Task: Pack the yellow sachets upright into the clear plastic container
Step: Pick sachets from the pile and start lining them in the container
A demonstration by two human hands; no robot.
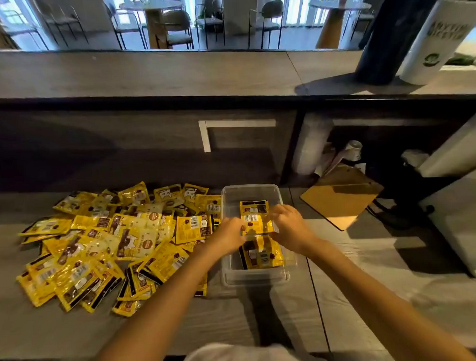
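Observation:
A clear plastic container (250,190) stands on the grey counter, right of a big heap of yellow sachets (104,244). Inside it, a few yellow sachets (263,253) lean against the near wall. Both hands are over the container. My left hand (229,233) and my right hand (289,227) grip the two sides of a yellow sachet (255,216), held upright with its barcode facing me, in the middle of the container.
A brown clipboard (340,197) lies to the right of the container. A raised counter ledge runs behind, with a dark post (388,34) and a white cup (439,38) on it at the right. A white appliance edge (462,226) sits at far right.

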